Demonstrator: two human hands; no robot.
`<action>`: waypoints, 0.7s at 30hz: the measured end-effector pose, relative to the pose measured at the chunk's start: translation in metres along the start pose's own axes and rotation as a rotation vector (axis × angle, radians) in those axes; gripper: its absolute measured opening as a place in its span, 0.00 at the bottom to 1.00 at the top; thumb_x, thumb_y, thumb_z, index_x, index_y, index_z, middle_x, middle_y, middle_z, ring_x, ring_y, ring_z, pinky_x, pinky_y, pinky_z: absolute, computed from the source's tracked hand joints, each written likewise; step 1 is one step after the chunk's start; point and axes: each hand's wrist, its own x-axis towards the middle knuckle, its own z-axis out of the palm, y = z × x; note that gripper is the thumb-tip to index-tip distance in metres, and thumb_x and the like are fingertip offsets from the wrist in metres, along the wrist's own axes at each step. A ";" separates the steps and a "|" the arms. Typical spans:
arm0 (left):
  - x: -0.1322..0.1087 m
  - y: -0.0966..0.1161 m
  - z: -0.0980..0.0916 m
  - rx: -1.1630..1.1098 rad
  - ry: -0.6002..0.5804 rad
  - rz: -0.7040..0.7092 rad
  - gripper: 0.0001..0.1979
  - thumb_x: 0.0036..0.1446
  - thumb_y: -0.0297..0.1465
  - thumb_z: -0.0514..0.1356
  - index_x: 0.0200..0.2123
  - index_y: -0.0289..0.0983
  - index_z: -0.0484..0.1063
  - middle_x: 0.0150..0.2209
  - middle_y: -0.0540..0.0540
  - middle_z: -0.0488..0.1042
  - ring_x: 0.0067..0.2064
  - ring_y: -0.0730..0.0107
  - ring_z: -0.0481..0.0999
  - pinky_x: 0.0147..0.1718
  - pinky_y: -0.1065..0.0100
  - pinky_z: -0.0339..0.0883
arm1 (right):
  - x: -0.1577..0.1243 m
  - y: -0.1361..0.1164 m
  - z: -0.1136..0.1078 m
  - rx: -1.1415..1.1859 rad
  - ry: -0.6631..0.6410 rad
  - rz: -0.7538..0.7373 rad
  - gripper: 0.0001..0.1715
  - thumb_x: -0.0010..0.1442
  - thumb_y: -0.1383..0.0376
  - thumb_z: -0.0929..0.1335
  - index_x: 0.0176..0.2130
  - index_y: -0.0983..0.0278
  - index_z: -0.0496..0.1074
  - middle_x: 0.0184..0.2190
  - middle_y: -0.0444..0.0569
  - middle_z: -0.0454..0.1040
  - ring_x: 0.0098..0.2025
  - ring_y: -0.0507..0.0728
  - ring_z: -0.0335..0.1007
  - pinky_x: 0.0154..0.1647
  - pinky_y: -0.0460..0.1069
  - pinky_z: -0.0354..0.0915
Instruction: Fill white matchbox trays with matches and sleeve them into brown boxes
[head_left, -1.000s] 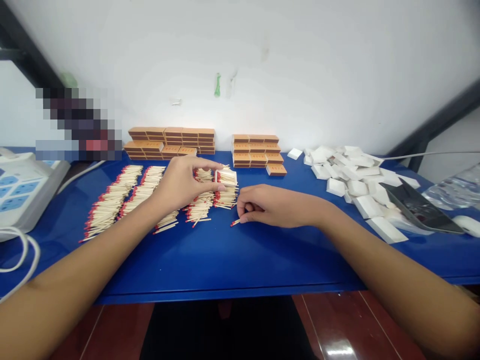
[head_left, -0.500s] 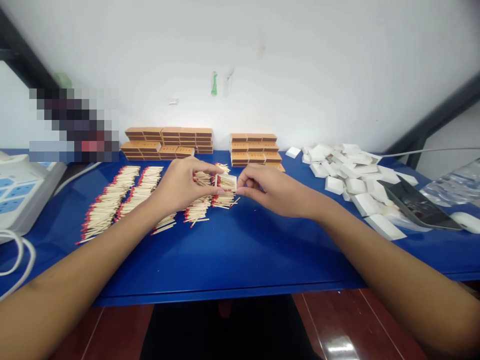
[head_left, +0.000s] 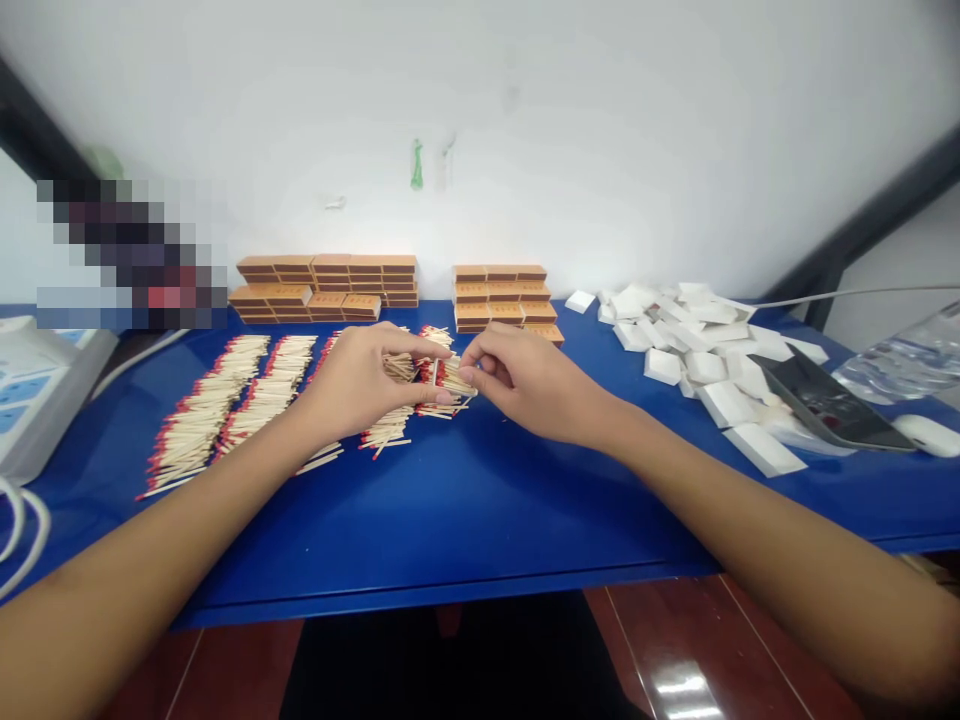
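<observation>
My left hand (head_left: 360, 385) pinches a small white matchbox tray (head_left: 450, 377) filled with red-tipped matches, held just above the blue table (head_left: 465, 500). My right hand (head_left: 521, 380) meets it from the right, fingers curled and pinched at the tray's right end. Whether it holds a match there is hidden. Rows of loose matches (head_left: 225, 405) lie to the left of my hands and a smaller heap (head_left: 397, 420) sits under them.
Stacks of orange matchbox sleeves (head_left: 330, 285) (head_left: 502, 298) line the wall. A heap of empty white trays (head_left: 690, 335) lies at the right, beside a dark phone (head_left: 825, 400) and a white mouse (head_left: 926, 435). A white device with a cable (head_left: 30, 390) is at the left.
My right hand left the table where it pinched a single match and rose to the tray in my left hand. The tray has sunk slightly; the view shifted a little.
</observation>
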 end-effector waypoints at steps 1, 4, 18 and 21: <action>0.000 0.000 -0.001 0.002 0.002 -0.001 0.24 0.49 0.49 0.79 0.46 0.43 0.88 0.43 0.45 0.87 0.44 0.56 0.82 0.44 0.60 0.71 | 0.000 0.000 0.000 0.006 0.014 -0.007 0.06 0.71 0.67 0.67 0.39 0.63 0.74 0.35 0.47 0.72 0.36 0.55 0.64 0.39 0.50 0.57; 0.002 0.001 -0.005 0.024 0.024 -0.003 0.24 0.49 0.49 0.78 0.46 0.44 0.88 0.42 0.45 0.87 0.43 0.56 0.82 0.43 0.60 0.71 | 0.001 -0.002 -0.001 0.026 0.032 -0.040 0.04 0.69 0.69 0.68 0.39 0.63 0.74 0.34 0.46 0.71 0.35 0.55 0.63 0.38 0.50 0.56; 0.003 0.000 -0.004 0.014 0.020 -0.019 0.23 0.48 0.45 0.80 0.46 0.44 0.88 0.41 0.47 0.86 0.42 0.60 0.81 0.43 0.62 0.71 | 0.002 -0.002 -0.002 0.021 0.038 -0.035 0.04 0.67 0.69 0.69 0.37 0.63 0.73 0.33 0.45 0.70 0.34 0.54 0.61 0.38 0.50 0.55; 0.003 0.001 -0.005 0.013 0.008 -0.031 0.23 0.49 0.47 0.78 0.47 0.44 0.88 0.41 0.46 0.87 0.42 0.59 0.82 0.42 0.62 0.72 | 0.003 -0.002 -0.004 0.005 0.052 -0.030 0.05 0.67 0.68 0.69 0.36 0.63 0.73 0.32 0.45 0.69 0.33 0.54 0.61 0.38 0.50 0.55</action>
